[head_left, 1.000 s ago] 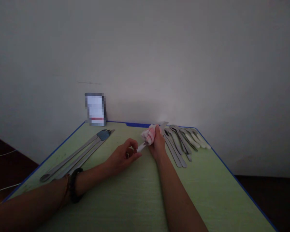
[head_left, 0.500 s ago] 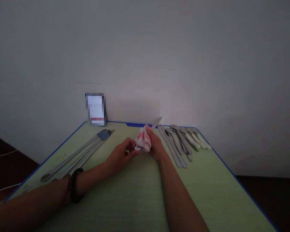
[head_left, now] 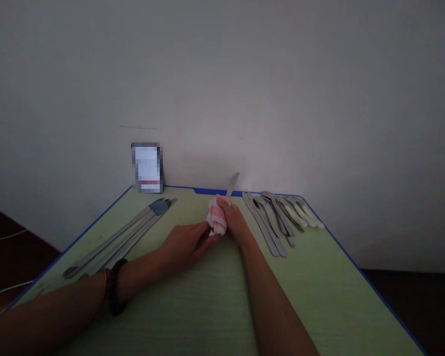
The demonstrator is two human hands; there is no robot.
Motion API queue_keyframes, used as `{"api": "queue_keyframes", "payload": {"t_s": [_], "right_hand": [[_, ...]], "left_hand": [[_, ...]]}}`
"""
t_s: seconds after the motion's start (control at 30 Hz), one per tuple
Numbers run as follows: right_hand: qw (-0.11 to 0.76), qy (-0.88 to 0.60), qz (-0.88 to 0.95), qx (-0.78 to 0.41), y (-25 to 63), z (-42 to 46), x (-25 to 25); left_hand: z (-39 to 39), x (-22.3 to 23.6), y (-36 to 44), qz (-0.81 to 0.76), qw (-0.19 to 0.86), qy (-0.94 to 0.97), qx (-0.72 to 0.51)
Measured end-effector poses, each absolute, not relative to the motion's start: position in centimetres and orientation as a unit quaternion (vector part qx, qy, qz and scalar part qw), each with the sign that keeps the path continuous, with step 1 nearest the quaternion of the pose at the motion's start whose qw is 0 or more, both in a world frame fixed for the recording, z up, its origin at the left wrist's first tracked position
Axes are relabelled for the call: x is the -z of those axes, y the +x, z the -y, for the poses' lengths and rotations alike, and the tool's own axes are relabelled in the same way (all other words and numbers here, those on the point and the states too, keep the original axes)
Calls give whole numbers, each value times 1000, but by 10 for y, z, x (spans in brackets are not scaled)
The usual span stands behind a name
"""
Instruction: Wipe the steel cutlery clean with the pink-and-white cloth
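A table knife, its blade [head_left: 233, 184] pointing up and away, sticks out of a pink-and-white cloth [head_left: 217, 217] bunched around its lower part. My right hand [head_left: 235, 223] is closed on the cloth from the right, thumb on top, with the knife inside it. From the left, my left hand [head_left: 191, 241] pinches the cloth's lower edge with thumb and fingers. The knife's handle is hidden by cloth and hands. Both hands are just above the green table [head_left: 207, 306].
On the left lie several long pieces of cutlery [head_left: 129, 237]. More knives [head_left: 265, 227], spoons and forks [head_left: 278, 212], and white-handled cutlery [head_left: 298, 215] lie on the right. A phone with a blurred screen [head_left: 148, 168] leans on the wall [head_left: 222, 99] behind.
The knife has shifted left and its blade stands more upright. The cloth has moved slightly left with my right hand. My left fingers have closed in against the cloth's lower edge.
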State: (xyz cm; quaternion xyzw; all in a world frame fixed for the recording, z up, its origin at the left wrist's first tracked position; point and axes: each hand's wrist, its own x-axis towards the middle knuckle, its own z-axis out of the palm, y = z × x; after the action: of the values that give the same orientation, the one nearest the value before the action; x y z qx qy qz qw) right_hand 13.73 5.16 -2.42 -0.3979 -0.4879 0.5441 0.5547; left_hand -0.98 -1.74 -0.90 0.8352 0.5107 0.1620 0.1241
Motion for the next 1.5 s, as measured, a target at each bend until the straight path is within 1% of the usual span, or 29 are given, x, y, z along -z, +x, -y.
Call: {"api": "queue_keyframes", "payload": {"t_s": [0.1, 0.27, 0.53, 0.73, 1.0, 1.2, 1.37, 1.5], "right_hand": [[522, -440, 531, -502, 136, -50, 20], [527, -456, 529, -485, 134, -47, 17], [527, -424, 517, -524, 137, -46, 18], [504, -489, 529, -475, 135, -47, 15], [450, -515, 562, -464, 137, -46, 12], [465, -468, 566, -495, 139, -46, 13], [420, -413, 573, -569, 142, -43, 13], [394, -418, 590, -567, 143, -42, 13]], "left_hand": [[17, 10, -9, -509, 105, 841, -148], [17, 9, -9, -515, 87, 845, -110], [17, 11, -10, -500, 127, 847, -130], [14, 8, -9, -538, 175, 813, -135], [12, 10, -10, -536, 182, 814, -130], [15, 8, -10, -491, 191, 838, -138], [15, 10, -11, -479, 210, 838, -154], [15, 11, -11, -479, 236, 830, -163]]}}
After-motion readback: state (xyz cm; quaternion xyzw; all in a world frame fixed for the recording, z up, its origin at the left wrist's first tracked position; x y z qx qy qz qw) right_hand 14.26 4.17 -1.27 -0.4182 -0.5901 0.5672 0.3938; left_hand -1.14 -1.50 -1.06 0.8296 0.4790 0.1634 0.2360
